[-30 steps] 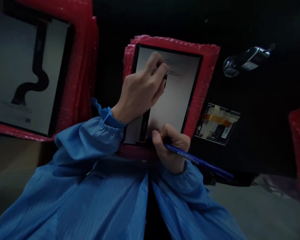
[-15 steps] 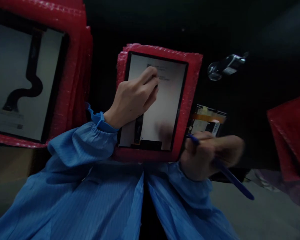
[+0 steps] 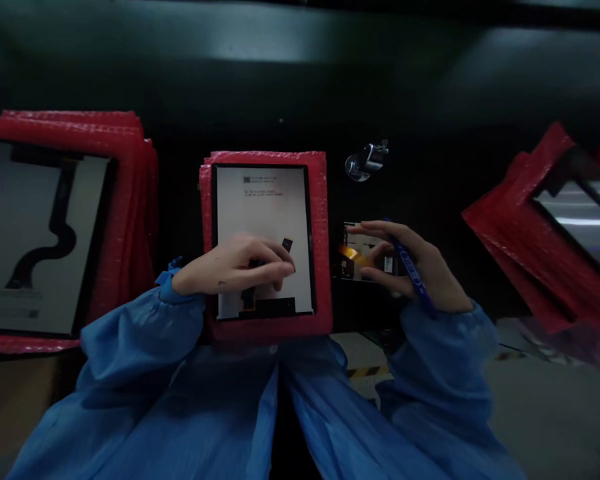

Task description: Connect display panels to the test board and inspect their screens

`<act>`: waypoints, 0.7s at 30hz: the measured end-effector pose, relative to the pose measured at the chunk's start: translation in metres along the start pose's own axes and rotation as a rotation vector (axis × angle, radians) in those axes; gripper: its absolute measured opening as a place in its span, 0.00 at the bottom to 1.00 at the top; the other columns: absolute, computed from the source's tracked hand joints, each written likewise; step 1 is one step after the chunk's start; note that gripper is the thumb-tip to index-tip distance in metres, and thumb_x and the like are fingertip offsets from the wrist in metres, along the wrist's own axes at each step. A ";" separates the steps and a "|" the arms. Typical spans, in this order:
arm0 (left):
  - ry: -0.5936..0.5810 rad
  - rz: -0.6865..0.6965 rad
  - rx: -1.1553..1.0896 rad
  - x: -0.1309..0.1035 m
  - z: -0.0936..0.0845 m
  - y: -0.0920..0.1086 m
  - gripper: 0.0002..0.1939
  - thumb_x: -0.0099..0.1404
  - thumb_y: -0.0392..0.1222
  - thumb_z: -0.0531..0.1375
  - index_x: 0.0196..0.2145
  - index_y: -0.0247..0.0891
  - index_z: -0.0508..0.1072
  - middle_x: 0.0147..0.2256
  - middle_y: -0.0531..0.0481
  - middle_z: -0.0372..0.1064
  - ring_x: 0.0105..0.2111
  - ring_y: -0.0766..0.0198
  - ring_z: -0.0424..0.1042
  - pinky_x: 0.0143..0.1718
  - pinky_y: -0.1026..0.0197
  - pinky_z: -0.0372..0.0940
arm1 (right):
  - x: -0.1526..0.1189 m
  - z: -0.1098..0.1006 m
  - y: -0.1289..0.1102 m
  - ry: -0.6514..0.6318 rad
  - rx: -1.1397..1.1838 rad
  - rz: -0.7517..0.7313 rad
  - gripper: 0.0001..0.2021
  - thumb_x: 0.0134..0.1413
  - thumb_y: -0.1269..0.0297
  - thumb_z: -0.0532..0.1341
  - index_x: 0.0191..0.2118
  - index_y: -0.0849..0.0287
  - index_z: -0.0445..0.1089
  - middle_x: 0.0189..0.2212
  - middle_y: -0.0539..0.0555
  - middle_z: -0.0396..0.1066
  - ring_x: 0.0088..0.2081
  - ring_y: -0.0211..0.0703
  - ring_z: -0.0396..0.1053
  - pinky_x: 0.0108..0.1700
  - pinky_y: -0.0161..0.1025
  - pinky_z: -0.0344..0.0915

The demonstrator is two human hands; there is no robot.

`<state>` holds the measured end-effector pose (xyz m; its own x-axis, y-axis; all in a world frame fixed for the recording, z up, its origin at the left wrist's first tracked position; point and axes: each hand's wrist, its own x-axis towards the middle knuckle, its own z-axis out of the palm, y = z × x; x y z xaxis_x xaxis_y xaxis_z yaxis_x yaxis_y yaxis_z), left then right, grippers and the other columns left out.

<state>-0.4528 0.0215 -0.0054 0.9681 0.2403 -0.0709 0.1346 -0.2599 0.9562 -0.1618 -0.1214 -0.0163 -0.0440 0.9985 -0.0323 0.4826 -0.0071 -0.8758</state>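
A display panel [image 3: 300, 287] with a white back and black rim lies on red bubble-wrap pouches [image 3: 321, 233] in the middle. Over its lower half, my left hand [image 3: 250, 263] has its fingers closed round a black ribbon cable [image 3: 287, 245], whose connector end pokes out past the fingertips. My right hand [image 3: 425, 263] keeps a blue pen [image 3: 411, 270] tucked against it, between thumb and forefinger. Its fingertips rest at a small circuit board [image 3: 350, 270] with an orange flex strip [image 3: 351, 253], right of the panel. The fingers cover part of that board.
At left, another panel [image 3: 15, 220] with a curved black cable lies on a stack of red pouches [image 3: 143, 233]. Red pouches [image 3: 510, 220] with a panel [image 3: 575, 200] lie at right. A shiny clear and black object [image 3: 367, 161] sits behind the board.
My view has shifted, showing more of the table's far side. My left hand has come down the panel to the cable. My right hand has moved onto the circuit board, pen still held.
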 end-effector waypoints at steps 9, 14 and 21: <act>0.563 -0.208 0.007 -0.007 0.037 0.003 0.49 0.58 0.28 0.59 0.72 0.51 0.47 0.70 0.39 0.49 0.22 0.78 0.53 0.26 0.66 0.62 | 0.050 0.017 -0.032 -0.095 0.521 -0.058 0.20 0.53 0.60 0.73 0.50 0.52 0.71 0.42 0.53 0.79 0.44 0.46 0.79 0.49 0.42 0.77; 0.761 -0.365 -0.114 -0.034 0.057 0.019 0.47 0.59 0.31 0.58 0.72 0.40 0.43 0.60 0.34 0.66 0.20 0.76 0.55 0.25 0.66 0.60 | 0.073 0.038 -0.029 -0.058 0.608 -0.016 0.12 0.62 0.61 0.65 0.49 0.57 0.73 0.38 0.54 0.80 0.30 0.39 0.79 0.35 0.35 0.77; 0.378 -0.432 -0.230 -0.048 0.024 0.028 0.40 0.59 0.44 0.68 0.65 0.31 0.60 0.39 0.47 0.70 0.22 0.74 0.56 0.24 0.67 0.58 | 0.076 0.035 -0.030 -0.023 0.600 0.016 0.10 0.57 0.65 0.68 0.44 0.60 0.76 0.34 0.54 0.80 0.18 0.31 0.70 0.21 0.31 0.69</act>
<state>-0.4908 -0.0201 0.0176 0.6887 0.6048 -0.3998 0.4079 0.1327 0.9033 -0.2106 -0.0476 -0.0091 -0.0628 0.9967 -0.0520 -0.0949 -0.0578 -0.9938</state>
